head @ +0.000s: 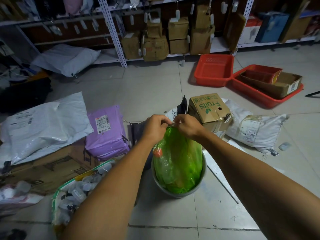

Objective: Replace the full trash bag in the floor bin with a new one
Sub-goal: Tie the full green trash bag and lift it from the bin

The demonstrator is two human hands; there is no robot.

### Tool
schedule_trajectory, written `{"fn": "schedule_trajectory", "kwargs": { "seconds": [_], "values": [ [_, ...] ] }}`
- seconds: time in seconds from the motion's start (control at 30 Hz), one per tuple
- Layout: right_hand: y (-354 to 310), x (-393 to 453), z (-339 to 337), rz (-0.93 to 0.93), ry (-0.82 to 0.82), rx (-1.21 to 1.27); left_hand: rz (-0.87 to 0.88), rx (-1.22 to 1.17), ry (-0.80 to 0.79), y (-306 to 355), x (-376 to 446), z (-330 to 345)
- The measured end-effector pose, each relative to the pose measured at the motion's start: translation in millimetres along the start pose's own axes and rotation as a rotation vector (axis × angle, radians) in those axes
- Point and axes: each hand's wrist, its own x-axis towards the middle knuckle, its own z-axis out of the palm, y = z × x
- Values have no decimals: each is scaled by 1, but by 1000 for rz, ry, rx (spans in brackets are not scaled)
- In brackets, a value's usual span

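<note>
A full green trash bag stands in a round grey floor bin at the centre of the head view. The bag rises well above the rim, and an orange cap shows through its left side. My left hand and my right hand meet above the bin, both pinching the gathered top of the bag. The bag's neck is bunched tight between my fingers, and a small pale piece shows between my fingertips.
A sack of small plastic bottles lies left of the bin. A purple parcel, white mailers and a "Fruits" carton crowd the floor beyond. Two red crates sit far right, before shelves of boxes.
</note>
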Motion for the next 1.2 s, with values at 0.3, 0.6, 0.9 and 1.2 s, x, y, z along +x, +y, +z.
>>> {"fn": "schedule_trajectory", "kwargs": {
  "seconds": [0.3,0.6,0.9,1.2],
  "values": [
    [2,-9,-12,134,-21,501,15,12,32,8,-7,9],
    [15,-12,-15,-25,34,306,25,72,-4,15,-4,10],
    [39,-25,-24,53,239,88,52,113,19,-8,-6,-2],
    [50,-28,-26,127,281,-16,9,221,27,-10,-8,-8]
  ]
}}
